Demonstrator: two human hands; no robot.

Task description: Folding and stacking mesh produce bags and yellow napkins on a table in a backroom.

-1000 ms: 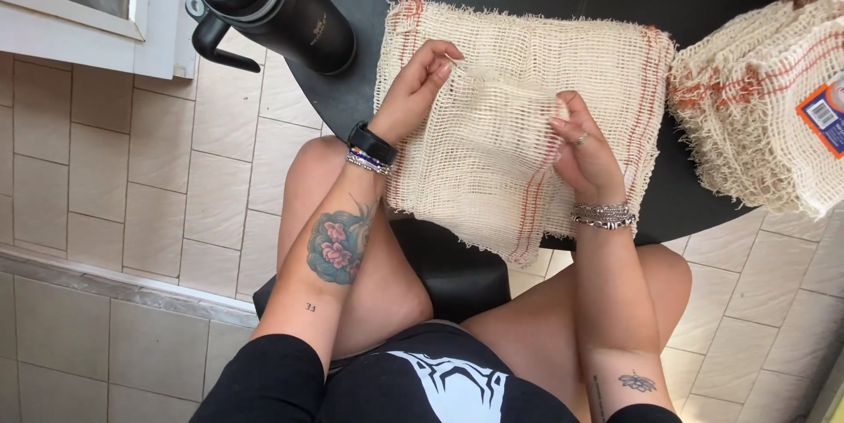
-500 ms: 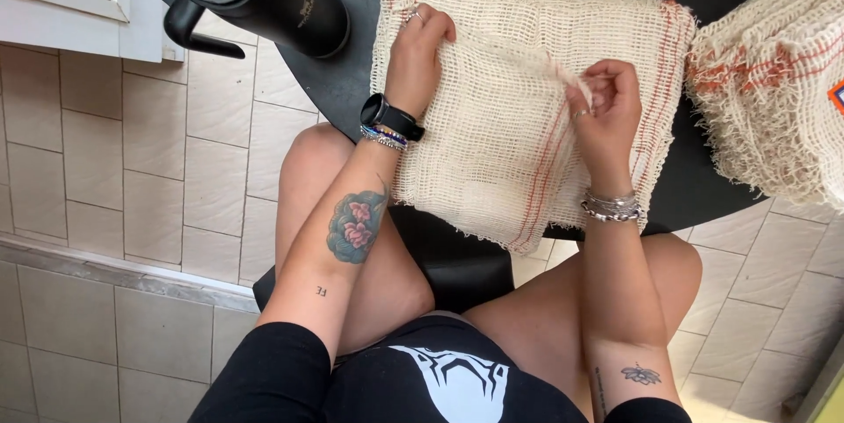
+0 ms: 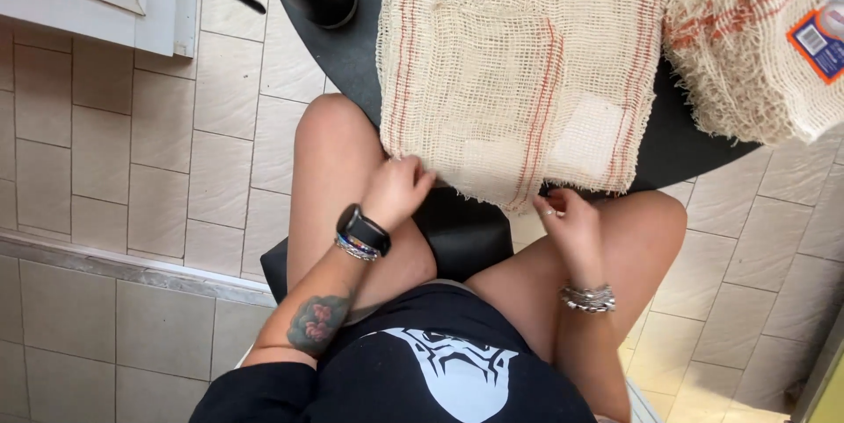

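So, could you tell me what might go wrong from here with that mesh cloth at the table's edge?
The folded mesh cloth overhangs the black table toward the lap, so a tug from the left hand or right hand at its near edge might drag it off. Its weave is loose and frayed, so fingers or the bracelets could snag threads. A pulled cloth might also disturb the stack of cloths close beside it.

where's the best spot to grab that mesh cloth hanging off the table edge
Probably the near hem of the mesh cloth, coming from below at the table edge: it overhangs the rim toward the lap, free to pinch, with the left hand and right hand right under its corners.
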